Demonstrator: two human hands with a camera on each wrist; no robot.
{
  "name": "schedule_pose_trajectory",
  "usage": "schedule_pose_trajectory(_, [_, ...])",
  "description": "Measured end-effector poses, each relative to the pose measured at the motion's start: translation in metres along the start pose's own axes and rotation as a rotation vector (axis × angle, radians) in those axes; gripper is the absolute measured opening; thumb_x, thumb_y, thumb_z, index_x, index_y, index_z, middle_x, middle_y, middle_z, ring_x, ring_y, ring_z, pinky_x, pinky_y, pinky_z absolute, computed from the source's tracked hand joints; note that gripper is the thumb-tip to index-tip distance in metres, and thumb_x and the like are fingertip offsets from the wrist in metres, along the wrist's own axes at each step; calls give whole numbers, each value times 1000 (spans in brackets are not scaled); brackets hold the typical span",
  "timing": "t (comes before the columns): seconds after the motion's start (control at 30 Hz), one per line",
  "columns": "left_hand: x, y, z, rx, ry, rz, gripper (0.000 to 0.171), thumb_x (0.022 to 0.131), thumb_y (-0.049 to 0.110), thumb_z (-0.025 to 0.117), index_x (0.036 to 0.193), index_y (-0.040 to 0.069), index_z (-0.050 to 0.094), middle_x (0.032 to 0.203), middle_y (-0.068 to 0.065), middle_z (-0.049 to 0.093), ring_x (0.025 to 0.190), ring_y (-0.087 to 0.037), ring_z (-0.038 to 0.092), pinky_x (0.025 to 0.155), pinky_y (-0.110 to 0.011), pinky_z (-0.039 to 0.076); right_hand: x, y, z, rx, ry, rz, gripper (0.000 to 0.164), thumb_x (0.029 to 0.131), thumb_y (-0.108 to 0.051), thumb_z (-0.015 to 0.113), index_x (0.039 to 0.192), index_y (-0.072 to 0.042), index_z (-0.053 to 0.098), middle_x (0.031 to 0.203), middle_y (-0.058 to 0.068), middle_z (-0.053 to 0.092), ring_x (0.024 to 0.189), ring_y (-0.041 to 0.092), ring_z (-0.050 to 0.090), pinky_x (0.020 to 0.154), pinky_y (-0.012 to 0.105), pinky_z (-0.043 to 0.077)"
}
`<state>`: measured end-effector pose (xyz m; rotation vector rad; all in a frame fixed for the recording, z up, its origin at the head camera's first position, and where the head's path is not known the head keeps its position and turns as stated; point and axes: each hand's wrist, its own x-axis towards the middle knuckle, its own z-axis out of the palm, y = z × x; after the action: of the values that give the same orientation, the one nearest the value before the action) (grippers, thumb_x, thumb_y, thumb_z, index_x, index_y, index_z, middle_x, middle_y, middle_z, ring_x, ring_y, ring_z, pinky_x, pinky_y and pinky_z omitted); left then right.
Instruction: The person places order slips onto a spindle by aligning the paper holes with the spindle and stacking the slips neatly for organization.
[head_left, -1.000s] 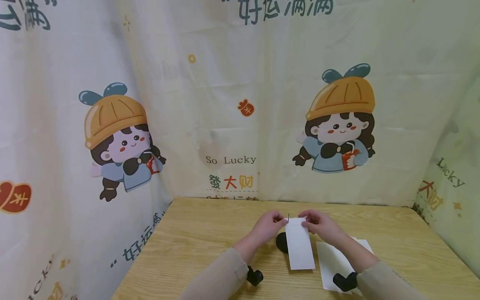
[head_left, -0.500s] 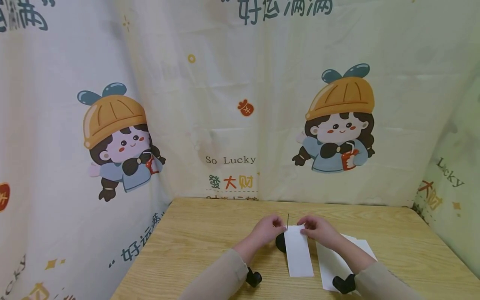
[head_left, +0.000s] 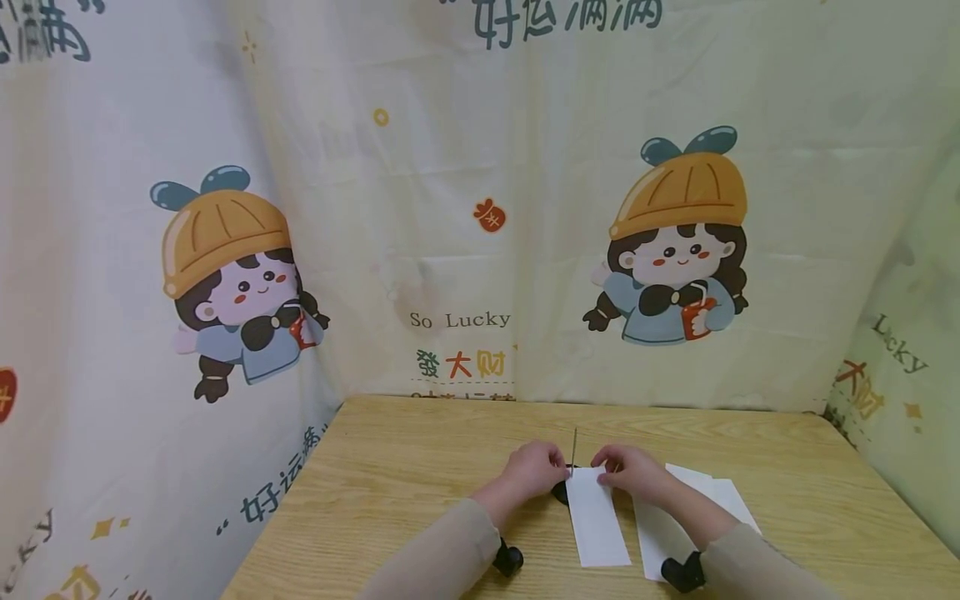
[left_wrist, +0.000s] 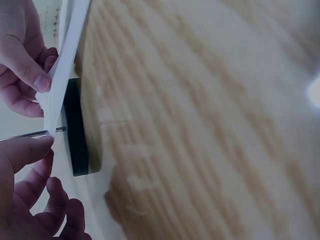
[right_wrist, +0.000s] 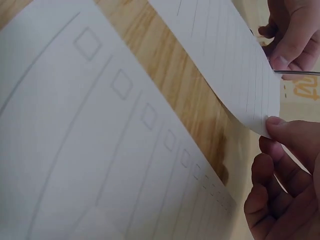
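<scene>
A white slip of lined paper (head_left: 598, 521) is pierced near its far left corner by the thin metal rod (head_left: 574, 446) of a bill spike. The spike's black round base (left_wrist: 76, 130) stands on the table, partly hidden by the slip and fingers in the head view. Beside the rod, my left hand (head_left: 534, 468) pinches the slip's far left corner between thumb and fingers. My right hand (head_left: 633, 477) pinches the far right corner, thumb on top, as the right wrist view of the slip (right_wrist: 225, 65) shows. Between slip and base a short stretch of rod shows.
More white sheets (head_left: 731, 502) lie to the right, partly under my right forearm; one lined sheet (right_wrist: 100, 125) has a column of small square boxes. The wooden table (head_left: 405, 467) ends at a printed curtain (head_left: 450, 275) behind and at both sides.
Both hands have come down and towards me with the slip, so it sits lower along the rod. More of the rod now shows above the paper.
</scene>
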<state>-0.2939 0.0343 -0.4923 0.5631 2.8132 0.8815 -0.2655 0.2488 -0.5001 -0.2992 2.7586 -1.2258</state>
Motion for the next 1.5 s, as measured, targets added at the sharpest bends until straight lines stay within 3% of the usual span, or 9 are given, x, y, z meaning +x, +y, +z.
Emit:
schedule_pose_trajectory(0.13, [1,-2,3,127,14,40,23,88,34,75,72,24,61,69,9,53,70,-13,47,73,-32,37,0,1,4,-32,-4,27,17,86,-11,76,100,-14,68,83,2,54,75,19,49,61,30,42])
schedule_pose_trajectory(0.4, [0,0,6,179,11,39,25,87,34,76,70,25,60,73,7,50,77,-16,45,76,-34,36,-1,5,10,-71,-16,-7,17,85,-8,76,98,-14,67,79,1,53,73,18,49,61,29,41])
schedule_pose_trajectory(0.53, [1,-2,7,160,14,46,23,87,33,76,71,24,61,73,8,51,75,-15,46,76,-33,37,-1,5,9,-85,-15,-3,17,85,-9,76,99,-14,67,79,1,53,73,18,49,62,29,41])
schedule_pose_trajectory(0.73, [0,-6,5,43,-3,17,16,85,28,78,86,18,65,81,6,56,73,-12,51,69,-30,43,-5,2,2,-74,-16,9,18,87,-13,75,103,-12,67,83,1,56,74,18,50,62,31,43])
schedule_pose_trajectory(0.93, [-4,-12,-1,-16,-69,22,33,84,28,80,110,12,68,92,1,58,81,-13,54,74,-32,46,-14,6,-12,-88,17,-19,21,87,-16,75,106,-10,67,86,0,57,76,18,51,62,31,44])
schedule_pose_trajectory(1.1, [-6,-18,-4,11,-119,45,50,81,33,82,124,12,66,97,-1,59,89,-15,55,81,-33,47,-27,14,-31,-95,15,-70,28,89,-17,74,112,-5,65,89,2,57,76,18,50,60,29,43])
schedule_pose_trajectory(1.27, [-7,-20,-5,69,-152,70,60,79,38,83,131,15,64,104,-1,58,95,-15,53,87,-32,45,-42,28,-51,-126,26,-77,35,88,-21,75,116,-3,65,93,3,58,77,17,50,60,28,43])
schedule_pose_trajectory(1.5, [-8,-21,-7,94,-170,69,60,79,39,83,132,22,63,103,0,55,94,-15,50,84,-32,45,-68,52,-84,-147,36,-72,43,89,-23,74,122,1,62,101,8,60,77,11,49,61,28,43])
